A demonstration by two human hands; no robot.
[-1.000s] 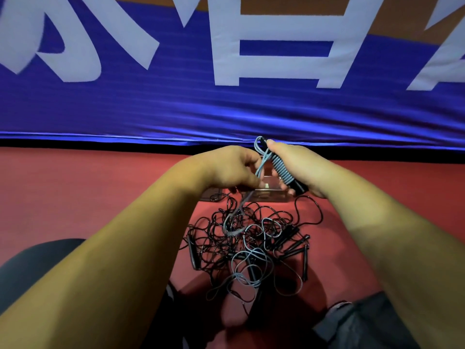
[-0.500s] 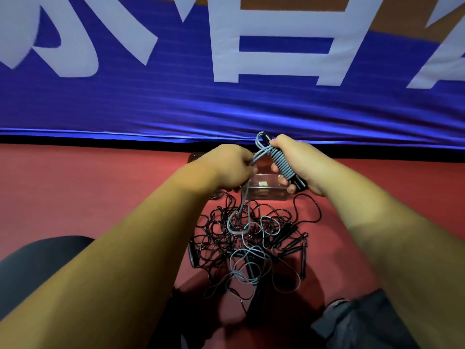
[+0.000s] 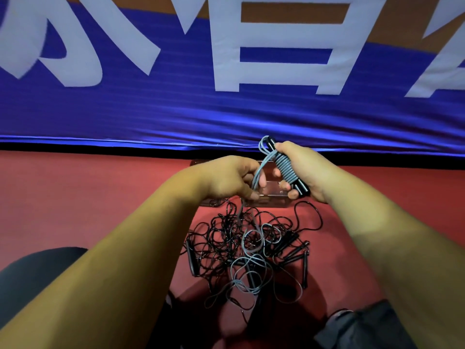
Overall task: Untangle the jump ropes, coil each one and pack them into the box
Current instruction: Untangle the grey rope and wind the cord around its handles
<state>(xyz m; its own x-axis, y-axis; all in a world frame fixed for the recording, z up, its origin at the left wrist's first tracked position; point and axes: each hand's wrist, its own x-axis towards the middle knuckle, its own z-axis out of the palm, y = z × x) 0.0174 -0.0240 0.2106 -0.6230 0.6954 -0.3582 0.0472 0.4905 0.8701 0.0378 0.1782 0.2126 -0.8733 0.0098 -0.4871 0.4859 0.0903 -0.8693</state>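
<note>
My right hand (image 3: 305, 172) grips a black jump-rope handle (image 3: 289, 170) with grey rope wound round it in tight turns. My left hand (image 3: 232, 178) pinches the free length of that grey rope (image 3: 256, 176) just left of the handle. The grey rope runs down from my left hand into a tangled pile of black and grey ropes (image 3: 249, 250) on the red floor, with several black handles sticking out of it. A clear plastic box (image 3: 273, 197) lies on the floor beyond the pile, partly hidden behind both hands.
A blue banner (image 3: 226, 114) with large white characters stands upright just behind the box. Red floor (image 3: 88, 197) stretches to the left and right of the pile. My dark-clothed knees (image 3: 32, 278) frame the pile at the bottom corners.
Both hands have lifted a little and the handle now carries more grey turns. The left hand has shifted its grip along the grey rope, and the slack loop over the pile has shortened.
</note>
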